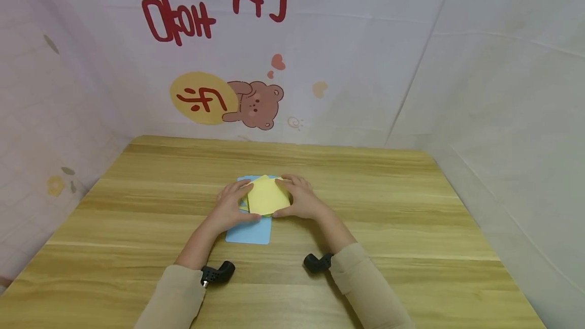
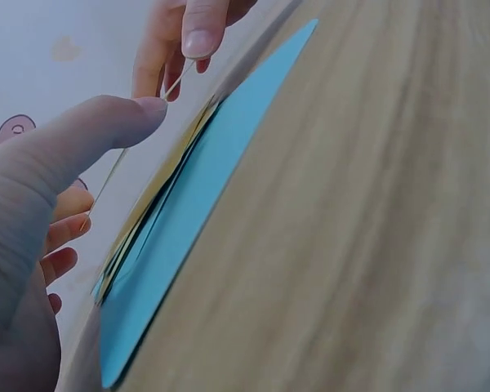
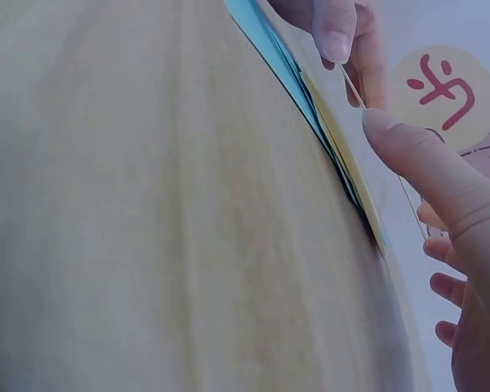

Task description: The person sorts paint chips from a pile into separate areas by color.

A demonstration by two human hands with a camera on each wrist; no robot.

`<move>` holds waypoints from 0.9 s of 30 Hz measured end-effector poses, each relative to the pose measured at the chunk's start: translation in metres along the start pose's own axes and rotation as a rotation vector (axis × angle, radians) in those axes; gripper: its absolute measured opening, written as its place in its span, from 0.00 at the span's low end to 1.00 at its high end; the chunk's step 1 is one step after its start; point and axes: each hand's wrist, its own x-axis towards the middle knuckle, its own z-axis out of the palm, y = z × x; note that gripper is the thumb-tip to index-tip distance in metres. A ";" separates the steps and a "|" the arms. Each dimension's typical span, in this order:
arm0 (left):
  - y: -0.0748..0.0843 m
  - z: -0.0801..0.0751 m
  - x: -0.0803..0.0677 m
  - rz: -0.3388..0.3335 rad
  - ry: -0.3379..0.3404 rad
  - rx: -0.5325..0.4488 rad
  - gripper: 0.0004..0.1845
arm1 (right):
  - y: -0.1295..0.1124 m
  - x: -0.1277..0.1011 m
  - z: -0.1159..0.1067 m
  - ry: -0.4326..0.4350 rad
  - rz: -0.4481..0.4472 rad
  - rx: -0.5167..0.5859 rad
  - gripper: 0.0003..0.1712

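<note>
While the yellow paper (image 1: 268,196) lies tilted over the blue sheet (image 1: 249,231), the left hand (image 1: 230,208) and right hand (image 1: 300,199) pinch its edges.

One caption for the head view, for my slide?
Both hands hold a yellow paper sheet above a blue sheet.

Matt yellow paper sheet (image 1: 267,196), thin and smooth, matt blue paper sheet (image 1: 250,231) beneath, smooth wood-grain worktop (image 1: 388,207) with slight sheen, creased cloth backdrop (image 1: 365,65)
</note>
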 end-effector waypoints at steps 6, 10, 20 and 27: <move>0.008 0.004 0.006 0.044 -0.005 0.017 0.49 | 0.004 -0.010 -0.007 0.031 0.007 -0.009 0.56; 0.014 0.007 0.012 0.079 -0.012 0.047 0.49 | 0.008 -0.017 -0.010 0.051 0.024 0.008 0.56; 0.027 0.021 0.027 0.122 -0.039 0.045 0.48 | 0.026 -0.034 -0.017 0.071 0.086 0.059 0.59; 0.033 0.032 0.036 0.105 -0.081 0.008 0.48 | 0.037 -0.044 -0.022 0.078 0.095 0.070 0.60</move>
